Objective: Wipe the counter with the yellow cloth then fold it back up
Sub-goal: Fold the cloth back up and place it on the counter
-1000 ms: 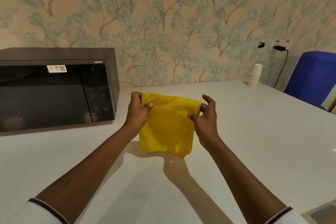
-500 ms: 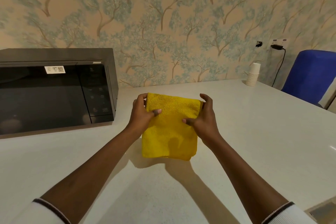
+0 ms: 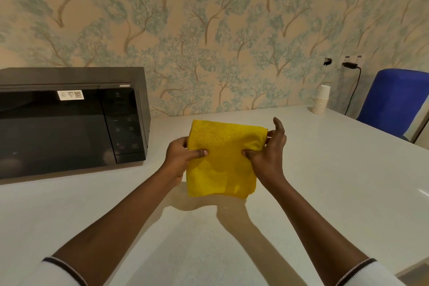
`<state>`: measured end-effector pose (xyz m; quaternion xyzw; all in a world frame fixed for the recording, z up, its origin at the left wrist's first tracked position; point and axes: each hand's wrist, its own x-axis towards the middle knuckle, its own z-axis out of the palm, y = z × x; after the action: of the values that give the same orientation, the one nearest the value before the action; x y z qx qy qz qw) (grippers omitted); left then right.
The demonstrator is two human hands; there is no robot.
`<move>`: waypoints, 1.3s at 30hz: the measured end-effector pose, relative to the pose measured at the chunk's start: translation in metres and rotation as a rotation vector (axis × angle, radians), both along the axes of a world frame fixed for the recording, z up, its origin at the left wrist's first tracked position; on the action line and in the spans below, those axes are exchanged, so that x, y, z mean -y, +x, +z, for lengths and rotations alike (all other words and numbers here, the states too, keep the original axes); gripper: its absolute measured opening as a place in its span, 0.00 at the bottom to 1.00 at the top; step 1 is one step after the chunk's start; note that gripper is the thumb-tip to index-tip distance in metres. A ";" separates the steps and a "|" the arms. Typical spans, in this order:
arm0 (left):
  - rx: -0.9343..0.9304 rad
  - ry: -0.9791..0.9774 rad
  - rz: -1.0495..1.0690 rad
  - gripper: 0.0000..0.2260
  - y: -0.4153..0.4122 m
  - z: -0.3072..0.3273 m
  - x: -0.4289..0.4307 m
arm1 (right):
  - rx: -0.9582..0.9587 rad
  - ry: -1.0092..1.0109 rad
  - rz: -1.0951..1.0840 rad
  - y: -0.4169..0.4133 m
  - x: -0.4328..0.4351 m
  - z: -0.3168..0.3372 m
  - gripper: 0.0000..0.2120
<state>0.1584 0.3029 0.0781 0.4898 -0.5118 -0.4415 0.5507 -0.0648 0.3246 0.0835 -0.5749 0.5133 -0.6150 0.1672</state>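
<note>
Head view, looking forward and down over a pale surface (image 3: 325, 193). Nearest, at the bottom corners: white sleeves with dark-striped cuffs, left (image 3: 58, 269) and right (image 3: 369, 271), bare forearms reaching forward from them toward the cloth. Shadows of both arms cast on the surface just below the cloth.

Mid-scene, at centre: yellow cloth (image 3: 222, 160), folded to a rough square, held up by both hands with its top edge highest and its lower edge hanging just above the surface; cannot tell whether that lower edge touches. Left hand (image 3: 178, 158) clamped on the cloth's left edge, thumb pressed across the front face, fingers (image 3: 183, 141) wrapped behind. Right hand (image 3: 269, 153) pinching the cloth's upper right corner, thumb on the front face, fingers (image 3: 270, 133) curled round the edge, index finger lifted clear and pointing up. Cloth bunched slightly at that right pinch.

Left of the cloth and a little farther back: black microwave (image 3: 69, 123), door shut, white sticker on the door glass, control panel on the side nearest the cloth. Well apart from the cloth, to its far right near the wall: stack of white paper cups (image 3: 321, 102). Beyond the cups, right of the cloth: blue chair back (image 3: 394, 100). Behind everything: wallpaper (image 3: 209, 30) with blue-green trees, wall socket (image 3: 351, 62) above the cups with a black plug and cable hanging down.
</note>
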 end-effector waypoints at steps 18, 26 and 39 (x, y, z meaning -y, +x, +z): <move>0.178 -0.207 -0.175 0.19 -0.003 -0.007 0.002 | 0.342 0.354 0.476 -0.010 0.008 -0.009 0.14; 0.202 -0.140 -0.112 0.15 -0.026 -0.027 0.013 | 0.248 0.374 0.523 -0.008 0.018 -0.016 0.20; 0.181 0.075 0.027 0.19 -0.053 -0.041 0.101 | 0.184 0.491 0.568 -0.052 0.124 -0.046 0.22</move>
<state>0.1055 0.2020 0.0373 0.5546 -0.5360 -0.4068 0.4894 -0.1171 0.2007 0.0378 -0.5795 0.4483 -0.4519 0.5089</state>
